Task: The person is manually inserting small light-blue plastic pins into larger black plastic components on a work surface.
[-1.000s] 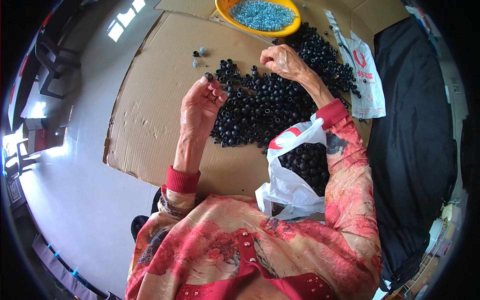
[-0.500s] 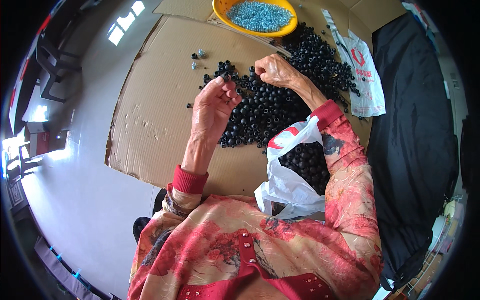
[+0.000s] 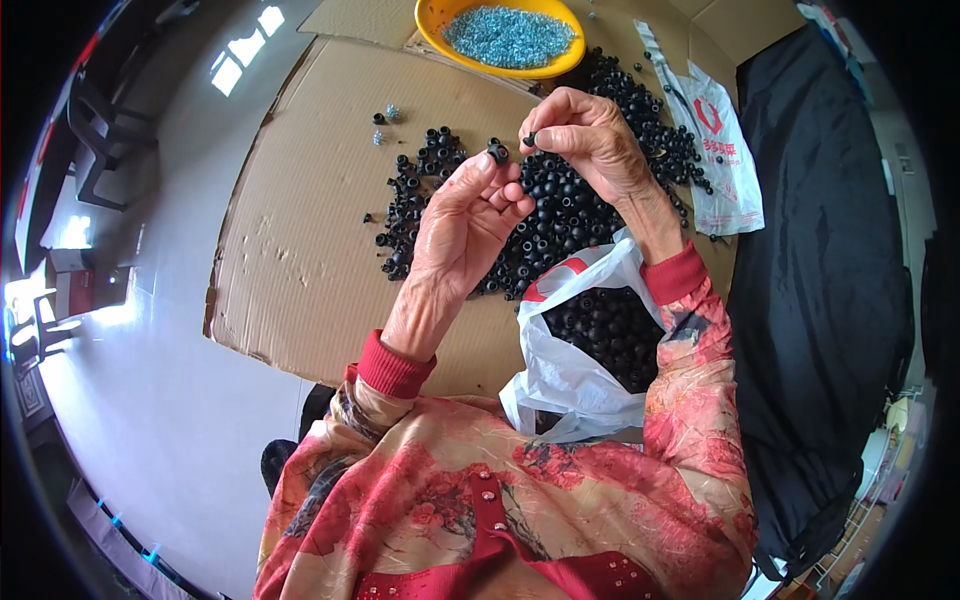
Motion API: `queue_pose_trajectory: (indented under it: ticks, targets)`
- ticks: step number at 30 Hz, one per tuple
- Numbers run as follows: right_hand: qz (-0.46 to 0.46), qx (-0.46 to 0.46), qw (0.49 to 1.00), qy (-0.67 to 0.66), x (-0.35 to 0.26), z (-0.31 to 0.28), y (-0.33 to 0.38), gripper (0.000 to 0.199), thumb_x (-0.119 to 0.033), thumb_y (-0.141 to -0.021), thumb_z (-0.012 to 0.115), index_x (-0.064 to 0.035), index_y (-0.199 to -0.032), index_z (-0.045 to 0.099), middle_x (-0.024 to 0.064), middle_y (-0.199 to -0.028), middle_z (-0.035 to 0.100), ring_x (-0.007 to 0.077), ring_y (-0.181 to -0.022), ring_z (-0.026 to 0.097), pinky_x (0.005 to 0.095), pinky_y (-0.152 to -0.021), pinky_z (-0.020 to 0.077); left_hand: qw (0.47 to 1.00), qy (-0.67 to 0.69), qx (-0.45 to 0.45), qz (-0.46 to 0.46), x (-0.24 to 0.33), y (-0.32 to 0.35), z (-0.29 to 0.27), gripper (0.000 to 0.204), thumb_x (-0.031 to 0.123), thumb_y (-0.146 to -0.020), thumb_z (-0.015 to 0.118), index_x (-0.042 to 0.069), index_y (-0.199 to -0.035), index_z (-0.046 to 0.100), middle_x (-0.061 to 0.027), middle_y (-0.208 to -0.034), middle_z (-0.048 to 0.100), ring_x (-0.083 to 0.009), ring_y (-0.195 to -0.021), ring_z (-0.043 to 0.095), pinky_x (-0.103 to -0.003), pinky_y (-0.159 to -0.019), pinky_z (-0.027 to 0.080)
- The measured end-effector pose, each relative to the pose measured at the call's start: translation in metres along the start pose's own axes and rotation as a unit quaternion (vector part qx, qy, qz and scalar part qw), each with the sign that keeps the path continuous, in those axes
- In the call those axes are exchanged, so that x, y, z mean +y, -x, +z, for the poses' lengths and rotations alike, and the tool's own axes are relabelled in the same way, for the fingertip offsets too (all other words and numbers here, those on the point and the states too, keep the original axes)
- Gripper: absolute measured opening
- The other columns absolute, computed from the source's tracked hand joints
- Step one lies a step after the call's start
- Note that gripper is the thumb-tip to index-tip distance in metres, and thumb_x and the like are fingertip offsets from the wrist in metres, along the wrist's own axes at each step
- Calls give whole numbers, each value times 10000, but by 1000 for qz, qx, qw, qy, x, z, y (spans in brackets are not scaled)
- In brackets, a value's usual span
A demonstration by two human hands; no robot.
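Two small black pieces are in hand: the left hand point(image 3: 465, 215) pinches a ring point(image 3: 497, 151) at its fingertips, the right hand point(image 3: 590, 140) nips a bead point(image 3: 530, 139), perhaps a plug. Mating them likely wants the holes lined up squarely, above the black pile point(image 3: 560, 205) on the cardboard point(image 3: 300, 260).

bowl point(image 3: 432, 22) behind parts heap point(image 3: 560, 200) | heap on cardboard point(image 3: 300, 250) | bag point(image 3: 570, 370) nearest

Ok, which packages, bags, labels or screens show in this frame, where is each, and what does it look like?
White plastic bag: open at the person's lap, below the right hand, red patch at its rim, full of black parts.
Flat plastic bag: on the cardboard, right of the pile, clear-white with a red printed mark.
No screens or signs visible.
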State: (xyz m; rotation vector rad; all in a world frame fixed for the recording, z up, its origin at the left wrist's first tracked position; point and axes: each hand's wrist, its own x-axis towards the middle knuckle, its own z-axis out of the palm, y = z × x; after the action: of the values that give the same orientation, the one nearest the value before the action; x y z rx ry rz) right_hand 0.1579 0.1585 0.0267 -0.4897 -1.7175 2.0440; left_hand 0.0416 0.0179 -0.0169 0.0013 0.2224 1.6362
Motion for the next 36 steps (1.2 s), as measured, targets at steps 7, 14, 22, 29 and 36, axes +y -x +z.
queue_pose_trajectory:
  ticks: [7,14,22,29,36]
  targets:
    - [-74,39,990,118,-21,22,11,117,-56,-738,671,-19,-842,633,33,-773,627,90,-738,599,229,-700,509,999,39,-5,-7,-3,4,9,153,149,-876,545,15,-943,575,-98,-873,623,-163,-744,604,-342,-725,529]
    - [-141,32,964,221,-24,27,12,85,-24,-747,652,-28,-829,630,17,-786,630,83,-726,596,232,-671,496,1000,12,-4,13,-1,11,18,181,151,-880,539,10,-991,566,-115,-920,622,-169,-764,609,-332,-753,521]
    - [-219,-10,865,451,-38,39,13,134,5,-685,647,-27,-812,618,52,-754,617,148,-706,611,266,-656,485,990,-115,-4,82,-2,10,10,188,138,-886,518,-4,-1005,553,-117,-987,614,-200,-905,599,-369,-847,486]
    - [-292,67,814,497,-20,47,17,133,-9,-683,658,-38,-795,593,58,-755,585,190,-720,588,310,-672,478,998,-31,20,53,-2,11,15,162,130,-877,534,8,-979,561,-95,-941,618,-184,-887,596,-358,-873,461]
    - [-295,75,796,523,-20,49,21,142,-27,-679,669,-35,-798,591,65,-775,578,222,-731,580,320,-681,473,999,-21,18,26,-3,11,13,146,138,-877,534,24,-963,565,-87,-950,617,-185,-904,586,-366,-872,456]
